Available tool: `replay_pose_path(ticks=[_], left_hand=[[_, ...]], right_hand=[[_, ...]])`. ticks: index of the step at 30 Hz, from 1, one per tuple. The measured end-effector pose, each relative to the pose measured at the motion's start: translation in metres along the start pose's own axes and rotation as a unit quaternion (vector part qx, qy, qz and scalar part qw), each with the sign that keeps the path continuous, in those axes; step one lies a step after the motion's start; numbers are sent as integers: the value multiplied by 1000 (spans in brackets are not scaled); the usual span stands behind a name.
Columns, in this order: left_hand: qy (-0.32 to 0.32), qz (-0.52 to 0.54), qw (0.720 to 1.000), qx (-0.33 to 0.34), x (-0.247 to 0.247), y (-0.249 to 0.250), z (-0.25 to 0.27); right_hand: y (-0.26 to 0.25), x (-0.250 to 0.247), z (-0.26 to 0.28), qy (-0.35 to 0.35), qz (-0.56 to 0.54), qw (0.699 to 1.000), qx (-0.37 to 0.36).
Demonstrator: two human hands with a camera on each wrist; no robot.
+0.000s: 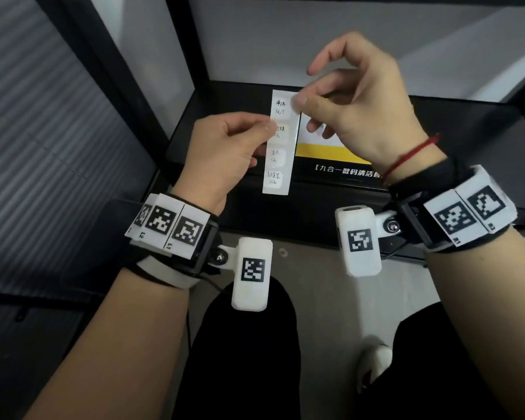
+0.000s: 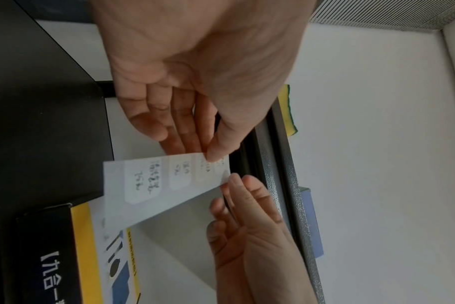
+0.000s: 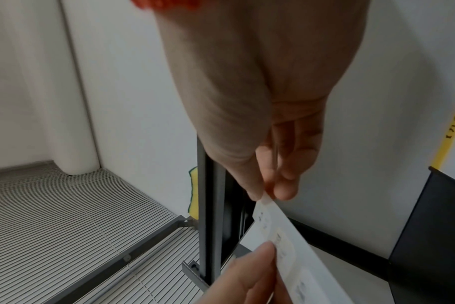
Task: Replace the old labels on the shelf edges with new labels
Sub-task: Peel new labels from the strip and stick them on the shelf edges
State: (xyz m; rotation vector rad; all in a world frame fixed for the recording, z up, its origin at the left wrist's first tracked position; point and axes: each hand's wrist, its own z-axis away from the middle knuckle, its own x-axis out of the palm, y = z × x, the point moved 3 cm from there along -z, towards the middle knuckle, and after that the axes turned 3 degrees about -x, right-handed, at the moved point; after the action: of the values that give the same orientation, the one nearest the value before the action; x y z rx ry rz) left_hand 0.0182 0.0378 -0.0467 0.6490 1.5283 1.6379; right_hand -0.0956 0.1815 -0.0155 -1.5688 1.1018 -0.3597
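Black metal shelf unit filling the upper head view; uprights cut off at the top edge, right end of the shelf board out of view. Ribbed grey surface to the left, partly blocked by the shelf frame.

Black-and-yellow product box on the shelf, its upper part hidden behind the right hand; white printed characters along the front only partly readable, cut by the wrist.

Left hand held in front of the shelf, thumb and fingers pinching the left edge of the label strip near its middle; remaining fingers curled behind the strip, as seen from the left wrist.

Right hand above and right, thumb and forefinger pinching the top right corner of the strip, where a label edge looks slightly lifted in the right wrist view; little finger raised and loose.

Label strip hanging upright between both hands, clear of the shelf edge: white backing with four handwritten labels in a column. Handwriting too small and blurred to read.
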Motion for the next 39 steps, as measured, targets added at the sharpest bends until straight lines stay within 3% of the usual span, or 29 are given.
replay_pose_path(ticks=[6,11,20,30,39], left_hand=[[-8,1,1000,6,6,3,5],[-18,-12,999,24,10,6,8],[-19,-29,998,44,12,8,9],[-30,-117,984,133,14,12,6],[0,-123,985,121,14,8,4]], right_hand=[[4,2,3,-27,95,995,-30],[3,-2,7,-10,159,986,-43],[-1,-5,12,-11,191,980,-61],[2,-6,10,-39,219,972,-70],[6,-10,8,-24,229,971,-64]])
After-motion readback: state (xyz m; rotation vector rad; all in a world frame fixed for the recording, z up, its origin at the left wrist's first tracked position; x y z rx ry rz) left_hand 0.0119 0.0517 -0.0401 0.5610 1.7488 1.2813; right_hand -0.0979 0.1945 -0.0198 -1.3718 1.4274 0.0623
